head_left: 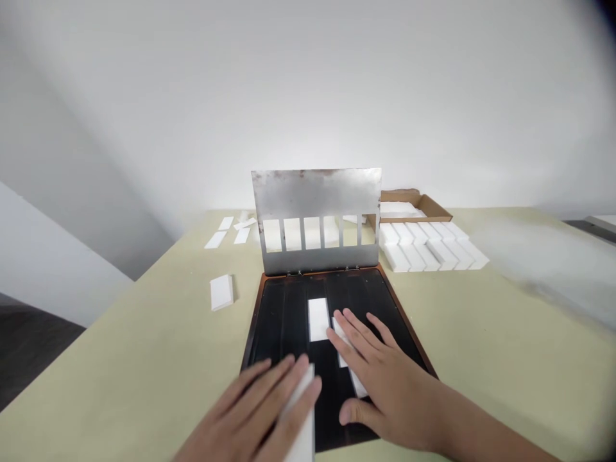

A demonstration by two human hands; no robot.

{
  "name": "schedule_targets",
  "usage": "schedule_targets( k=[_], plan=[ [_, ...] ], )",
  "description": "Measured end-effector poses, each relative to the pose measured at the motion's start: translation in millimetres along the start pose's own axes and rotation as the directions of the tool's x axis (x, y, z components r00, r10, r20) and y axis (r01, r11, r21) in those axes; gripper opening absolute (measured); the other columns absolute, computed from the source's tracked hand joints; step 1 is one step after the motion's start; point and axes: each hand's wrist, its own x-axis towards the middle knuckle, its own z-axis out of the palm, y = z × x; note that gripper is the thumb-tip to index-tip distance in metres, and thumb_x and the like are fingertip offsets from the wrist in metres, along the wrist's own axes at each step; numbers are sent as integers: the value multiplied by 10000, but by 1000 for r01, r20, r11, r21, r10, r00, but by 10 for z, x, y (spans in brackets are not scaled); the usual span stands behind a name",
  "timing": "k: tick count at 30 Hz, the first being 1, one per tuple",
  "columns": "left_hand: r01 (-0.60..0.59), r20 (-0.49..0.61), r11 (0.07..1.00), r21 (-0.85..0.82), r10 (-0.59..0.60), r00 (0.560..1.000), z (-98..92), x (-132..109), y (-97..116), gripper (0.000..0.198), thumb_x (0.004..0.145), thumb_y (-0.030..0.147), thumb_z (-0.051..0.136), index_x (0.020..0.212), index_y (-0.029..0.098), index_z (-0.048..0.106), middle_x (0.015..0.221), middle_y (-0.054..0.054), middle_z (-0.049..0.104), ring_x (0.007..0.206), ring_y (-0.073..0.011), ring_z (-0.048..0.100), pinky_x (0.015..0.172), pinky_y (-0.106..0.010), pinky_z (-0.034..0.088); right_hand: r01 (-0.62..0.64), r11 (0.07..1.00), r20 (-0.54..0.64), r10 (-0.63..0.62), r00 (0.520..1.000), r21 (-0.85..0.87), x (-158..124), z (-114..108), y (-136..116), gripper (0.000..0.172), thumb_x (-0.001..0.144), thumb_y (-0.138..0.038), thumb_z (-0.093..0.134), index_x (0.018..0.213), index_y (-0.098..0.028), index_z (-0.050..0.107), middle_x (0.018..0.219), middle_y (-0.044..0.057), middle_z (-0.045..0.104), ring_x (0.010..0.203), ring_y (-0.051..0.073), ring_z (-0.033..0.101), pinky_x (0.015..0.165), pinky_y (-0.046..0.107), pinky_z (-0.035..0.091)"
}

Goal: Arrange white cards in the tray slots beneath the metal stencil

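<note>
A black grooved tray [283, 314] with a brown rim lies on the table before me, its slotted metal lid [316, 199] standing upright at the back. One white strip [318, 318] lies in a middle groove. My right hand [380, 378] rests flat with fingers spread on another white strip [357, 382] in the tray. My left hand [260, 417] lies at the tray's near edge, fingers together along a white strip [304, 417] that it holds.
The beige table [144, 359] carries rows of white blocks [433, 253] at the back right beside an open cardboard box [414, 202]. Loose white pieces [221, 292] lie left of the tray, with several more [231, 231] near the wall.
</note>
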Motion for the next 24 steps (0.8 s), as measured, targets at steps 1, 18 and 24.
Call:
schedule_targets(
  k=[1,18,24],
  plan=[
    [30,29,999,-34,-29,999,27,141,-126,625,1063,43,240,1639,224,400,1632,-58,507,1505,-248,482,1266,-449,340,1,1000,5,-1,1000,-11,11,8,-3,895,1054,-688,438,1712,-149,159,1749,189,170,1635,353,188,1261,625,314],
    [283,294,942,-180,-223,929,-106,184,-749,759,1101,541,452,1716,323,65,1789,-61,129,1620,-366,253,1240,-535,395,70,967,-478,-184,859,-245,-316,584,-359,360,1035,-235,620,1378,-335,662,1117,35,767,1028,217,719,1009,431,580],
    [468,234,879,-92,-438,868,-273,-678,-786,684,1086,473,419,1707,361,154,1783,-21,176,1593,-370,312,1231,-538,415,117,990,-367,-135,920,-73,-126,206,-303,340,1006,-264,642,1344,-263,678,1307,170,693,1136,295,683,916,438,609]
  ],
)
